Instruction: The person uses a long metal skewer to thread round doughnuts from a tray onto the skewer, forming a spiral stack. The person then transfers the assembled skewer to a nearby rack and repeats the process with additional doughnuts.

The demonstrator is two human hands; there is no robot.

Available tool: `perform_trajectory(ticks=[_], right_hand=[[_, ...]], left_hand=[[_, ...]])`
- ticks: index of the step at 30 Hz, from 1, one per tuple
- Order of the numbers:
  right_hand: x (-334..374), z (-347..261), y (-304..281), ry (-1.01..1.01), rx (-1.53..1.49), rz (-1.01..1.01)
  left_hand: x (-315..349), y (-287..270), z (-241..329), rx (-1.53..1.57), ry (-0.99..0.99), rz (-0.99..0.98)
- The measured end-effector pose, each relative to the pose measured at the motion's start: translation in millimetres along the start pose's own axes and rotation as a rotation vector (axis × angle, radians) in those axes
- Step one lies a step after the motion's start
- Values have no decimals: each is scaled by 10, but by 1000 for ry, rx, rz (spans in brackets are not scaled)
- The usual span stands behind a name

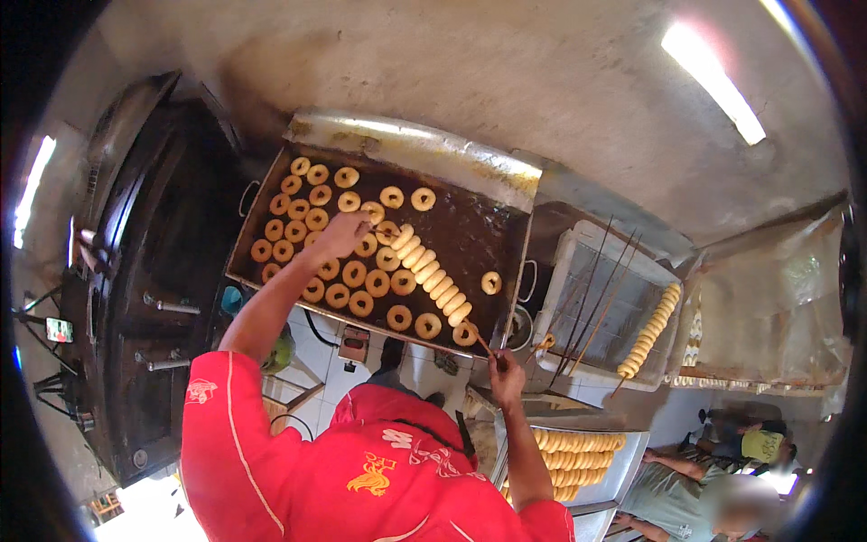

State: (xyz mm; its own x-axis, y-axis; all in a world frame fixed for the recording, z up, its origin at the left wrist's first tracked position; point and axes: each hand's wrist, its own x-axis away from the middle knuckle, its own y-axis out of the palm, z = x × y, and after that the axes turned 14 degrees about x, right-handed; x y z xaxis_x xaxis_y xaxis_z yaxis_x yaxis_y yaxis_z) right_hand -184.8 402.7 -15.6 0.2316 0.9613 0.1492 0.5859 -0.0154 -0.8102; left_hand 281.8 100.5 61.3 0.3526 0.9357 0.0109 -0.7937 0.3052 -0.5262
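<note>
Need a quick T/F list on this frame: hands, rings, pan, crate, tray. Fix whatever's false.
1. The right hand grips a stick strung with rings. True.
2. The left hand rests on the crate. False: it is over the pan.
3. Every ring in the pan is strung. False: many loose rings lie there.
4. Another strung stick lies at the crate's right side. True.
5. The tray holds only bare sticks. False: it holds rows of rings.

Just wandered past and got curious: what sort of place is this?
Likely a small bakery: a wide pan holding dough rings, a stick threaded with more, and a tray of them.
</note>
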Motion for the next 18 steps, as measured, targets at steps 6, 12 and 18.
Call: perform_trajectory(ticks=[6, 12, 18], right_hand=[[90, -569, -595, 19, 436, -87], [0, -451, -314, -31, 255, -47], [-513, -786, -2, -66, 70, -105]], left_hand=[[120, 475, -44, -184, -140, 40], [-242, 237, -643, -160, -278, 89], [-284, 8, -633, -100, -221, 44]])
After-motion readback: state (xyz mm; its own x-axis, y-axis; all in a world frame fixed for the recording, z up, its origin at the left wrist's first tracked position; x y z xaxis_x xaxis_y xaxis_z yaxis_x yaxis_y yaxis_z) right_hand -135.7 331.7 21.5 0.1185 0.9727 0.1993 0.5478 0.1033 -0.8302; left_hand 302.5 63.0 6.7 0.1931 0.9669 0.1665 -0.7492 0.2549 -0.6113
